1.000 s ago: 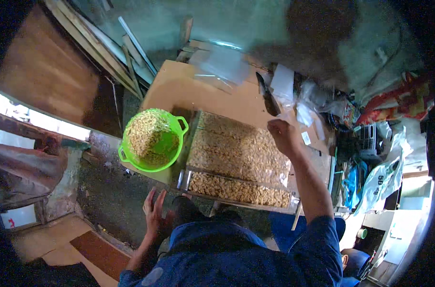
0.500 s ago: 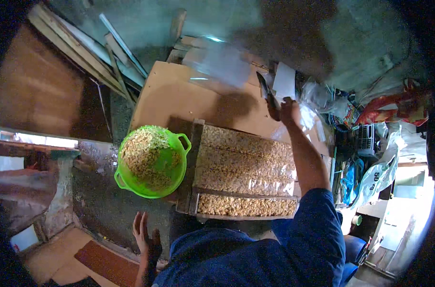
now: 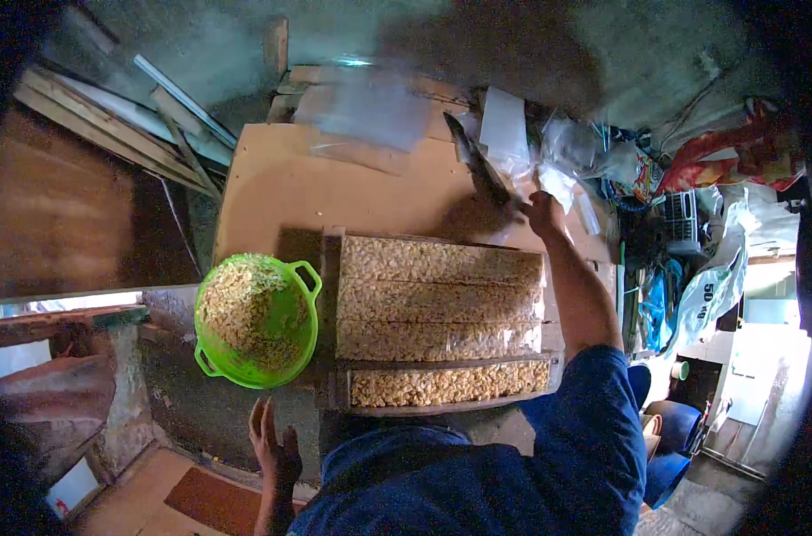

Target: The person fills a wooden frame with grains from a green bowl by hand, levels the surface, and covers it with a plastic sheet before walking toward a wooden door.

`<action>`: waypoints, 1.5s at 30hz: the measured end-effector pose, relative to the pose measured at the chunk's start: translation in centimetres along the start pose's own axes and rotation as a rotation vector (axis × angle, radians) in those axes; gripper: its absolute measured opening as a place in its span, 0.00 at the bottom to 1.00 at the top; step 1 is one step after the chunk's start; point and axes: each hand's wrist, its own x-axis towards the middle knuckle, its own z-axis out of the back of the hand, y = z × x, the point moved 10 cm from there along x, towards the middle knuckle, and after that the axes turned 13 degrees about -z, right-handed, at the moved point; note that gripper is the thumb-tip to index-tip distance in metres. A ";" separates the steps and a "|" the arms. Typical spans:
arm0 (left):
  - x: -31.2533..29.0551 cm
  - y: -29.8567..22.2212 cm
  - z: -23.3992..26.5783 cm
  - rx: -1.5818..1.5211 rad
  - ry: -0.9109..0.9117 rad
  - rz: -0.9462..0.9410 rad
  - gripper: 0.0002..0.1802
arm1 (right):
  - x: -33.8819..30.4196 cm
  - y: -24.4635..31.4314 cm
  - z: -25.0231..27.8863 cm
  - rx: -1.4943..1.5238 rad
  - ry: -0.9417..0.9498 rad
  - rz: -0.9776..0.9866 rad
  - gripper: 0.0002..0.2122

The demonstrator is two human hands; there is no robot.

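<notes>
My right hand (image 3: 545,215) is closed round the handle end of a knife (image 3: 474,159), whose long dark blade points away and to the left over the tan board. Below my right arm sits a wooden frame (image 3: 332,295) with several long rows of pale, lumpy pieces (image 3: 437,299). Clear film covers the far rows; the nearest row (image 3: 446,384) looks uncovered. My left hand (image 3: 276,451) hangs free at the lower left, fingers apart, holding nothing. Just beyond it is a bright green two-handled basin (image 3: 309,344) partly filled with similar loose pieces (image 3: 236,308).
The tan board (image 3: 272,183) carries clear plastic sheets (image 3: 366,116) at its far edge and a white sheet (image 3: 504,125) near the knife. Crumpled bags (image 3: 571,147) and a grey crate (image 3: 681,219) crowd the right. Wooden planks (image 3: 111,125) lean at the far left.
The knife has swung so its blade slants more to the left, with my right hand still at its handle. My left hand stays low and open. The whole view has turned slightly.
</notes>
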 end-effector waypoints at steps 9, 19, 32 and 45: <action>-0.5 -1.6 0.0 0.007 0.004 -0.005 0.30 | -0.4 2.1 0.2 -0.077 0.201 -0.041 0.16; -1.9 -3.6 -0.1 0.005 -0.039 -0.066 0.29 | 3.2 -0.7 8.3 0.265 -0.140 0.043 0.12; -0.6 -15.9 1.6 -0.061 -0.196 -0.430 0.27 | -25.3 11.6 27.3 0.387 -0.372 0.522 0.04; -1.1 -28.9 -7.5 -0.421 0.462 -0.613 0.22 | -45.5 9.1 20.1 0.565 0.282 0.769 0.12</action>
